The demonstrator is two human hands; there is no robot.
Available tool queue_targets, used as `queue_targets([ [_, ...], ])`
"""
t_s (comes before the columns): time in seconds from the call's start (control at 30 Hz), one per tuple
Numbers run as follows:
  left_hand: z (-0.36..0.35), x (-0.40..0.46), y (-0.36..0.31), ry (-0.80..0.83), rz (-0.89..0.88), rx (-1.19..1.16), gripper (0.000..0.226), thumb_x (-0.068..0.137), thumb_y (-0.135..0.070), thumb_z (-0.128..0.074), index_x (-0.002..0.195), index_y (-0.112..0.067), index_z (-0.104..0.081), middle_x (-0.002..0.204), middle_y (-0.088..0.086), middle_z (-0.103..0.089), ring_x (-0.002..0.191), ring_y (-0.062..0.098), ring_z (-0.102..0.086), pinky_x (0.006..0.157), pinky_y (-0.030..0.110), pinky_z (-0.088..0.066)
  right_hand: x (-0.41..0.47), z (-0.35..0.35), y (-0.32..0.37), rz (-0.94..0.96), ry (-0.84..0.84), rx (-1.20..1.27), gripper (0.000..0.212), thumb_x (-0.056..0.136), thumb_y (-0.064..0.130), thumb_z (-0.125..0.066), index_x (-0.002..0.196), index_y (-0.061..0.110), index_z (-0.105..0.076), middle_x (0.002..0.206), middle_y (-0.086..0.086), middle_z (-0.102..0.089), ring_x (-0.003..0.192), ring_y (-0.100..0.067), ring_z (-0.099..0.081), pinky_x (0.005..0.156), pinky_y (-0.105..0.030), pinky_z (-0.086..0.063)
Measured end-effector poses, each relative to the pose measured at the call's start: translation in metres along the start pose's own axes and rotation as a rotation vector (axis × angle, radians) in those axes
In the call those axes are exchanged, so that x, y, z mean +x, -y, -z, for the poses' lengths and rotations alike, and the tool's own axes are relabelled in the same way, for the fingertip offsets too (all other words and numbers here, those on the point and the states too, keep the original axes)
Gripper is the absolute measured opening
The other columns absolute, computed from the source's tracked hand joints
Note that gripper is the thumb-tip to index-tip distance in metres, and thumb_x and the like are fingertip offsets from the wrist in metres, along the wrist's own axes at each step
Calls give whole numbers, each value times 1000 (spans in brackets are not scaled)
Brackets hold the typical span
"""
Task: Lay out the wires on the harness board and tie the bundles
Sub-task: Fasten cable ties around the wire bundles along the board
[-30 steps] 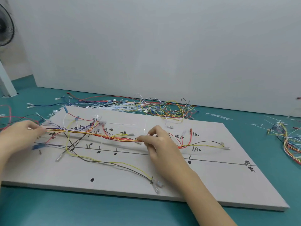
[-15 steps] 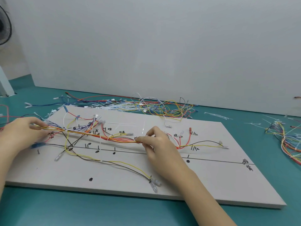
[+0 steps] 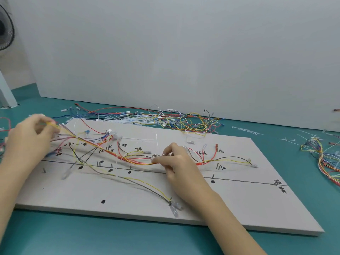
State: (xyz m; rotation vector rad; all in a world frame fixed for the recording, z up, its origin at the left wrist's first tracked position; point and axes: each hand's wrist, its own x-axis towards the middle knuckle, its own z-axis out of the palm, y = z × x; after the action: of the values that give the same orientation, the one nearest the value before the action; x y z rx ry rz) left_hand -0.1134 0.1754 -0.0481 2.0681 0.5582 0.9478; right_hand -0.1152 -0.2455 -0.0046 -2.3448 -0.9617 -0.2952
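Wire bundle of orange, red and yellow strands (image 3: 117, 155) runs across the flat white harness board (image 3: 230, 205) on the teal table (image 3: 92, 240). Left hand (image 3: 27, 142) pinches its raised, blurred left end; right hand (image 3: 176, 162) pinches it mid-board. Loose coloured wires (image 3: 184, 120) lie behind the board.

Left hand (image 3: 27, 142): motion-blurred; my grip on the wire bundle (image 3: 117, 156) near its left end reads only as a smear of yellow and red, the fingertips indistinct.
Left forearm: cut by the left edge.
Right forearm: runs off the bottom edge.
Right hand (image 3: 176, 162): covers the bundle where I pinch it.
Fan (image 3: 5, 32): cropped at the left edge.
Second harness (image 3: 325, 159): cut by the right edge.
Handwritten labels on the harness board (image 3: 239, 203): too small to read.
Lower branch wires: blurred.
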Motion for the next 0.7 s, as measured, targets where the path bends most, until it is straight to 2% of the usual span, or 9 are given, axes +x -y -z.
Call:
queue_targets([
  [0.07, -1, -12, -40, -27, 49, -289, 11, 91, -43, -49, 90, -38, -59, 89, -9, -73, 64, -4, -66, 70, 34, -54, 1, 0, -2, 22, -110, 25, 39, 89, -8, -50, 107, 16, -75, 102, -8, -52, 98, -24, -47, 80, -37, -41],
  [0.2, 4, -43, -97, 79, 136, -627, 26, 96, -48, -45, 116, -33, -50, 110, -7, -68, 80, 1, -71, 64, 21, -60, 3, 3, -6, 22, -429, 84, 36, 85, -14, -52, 103, 9, -73, 95, -8, -46, 86, -25, -49, 74, -36, -44],
  [0.27, 5, -55, -108, 189, 177, -775, 21, 102, -37, -40, 120, -28, -44, 122, -2, -64, 90, 8, -71, 69, 32, -62, 4, 7, -6, 8, -557, 145, 30, 88, -9, -52, 103, 9, -72, 94, -6, -45, 83, -21, -49, 73, -31, -44],
  [0.33, 5, -61, -115, 333, 227, -946, 17, 99, -36, -46, 112, -26, -49, 134, 5, -58, 109, 22, -67, 80, 50, -58, 4, 13, -6, 27, -619, 256, 26, 89, -5, -53, 98, 10, -72, 90, -4, -46, 80, -13, -48, 69, -19, -39],
  [0.4, 4, -69, -124, 433, 270, -1076, 25, 88, -46, -60, 104, -27, -57, 136, 8, -57, 119, 32, -61, 84, 59, -54, 3, 19, -5, 20, -606, 388, 27, 83, -6, -55, 90, 11, -74, 87, -1, -47, 78, -4, -48, 64, -13, -35],
  [0.5, -12, -81, -144, 391, 309, -1028, 73, 69, -56, -79, 122, -17, -46, 134, 9, -58, 116, 30, -63, 78, 51, -58, 0, 25, -1, 7, -499, 438, 28, 68, -7, -52, 74, 12, -72, 81, 2, -50, 73, -6, -46, 60, -19, -32],
  [0.57, -31, -88, -159, 287, 325, -997, 87, 70, -45, -82, 136, -10, -37, 123, 6, -63, 112, 28, -65, 75, 46, -59, -3, 27, 3, 37, -419, 356, 22, 61, 1, -48, 63, 13, -66, 71, 5, -52, 70, -7, -44, 60, -23, -32],
  [0.63, -50, -95, -173, 194, 322, -1020, 80, 77, -23, -81, 137, -7, -30, 100, 1, -70, 100, 23, -68, 76, 43, -60, -6, 26, 7, 66, -361, 231, 16, 66, 14, -46, 54, 14, -56, 60, 7, -50, 67, -13, -42, 58, -35, -36],
  [0.7, -63, -102, -190, 178, 284, -1022, 67, 79, 0, -74, 127, -10, -30, 90, 6, -69, 84, 19, -68, 78, 38, -59, -7, 24, 11, 25, -301, 134, 35, 77, 36, -43, 48, 16, -45, 51, 3, -46, 61, -13, -41, 57, -39, -38],
])
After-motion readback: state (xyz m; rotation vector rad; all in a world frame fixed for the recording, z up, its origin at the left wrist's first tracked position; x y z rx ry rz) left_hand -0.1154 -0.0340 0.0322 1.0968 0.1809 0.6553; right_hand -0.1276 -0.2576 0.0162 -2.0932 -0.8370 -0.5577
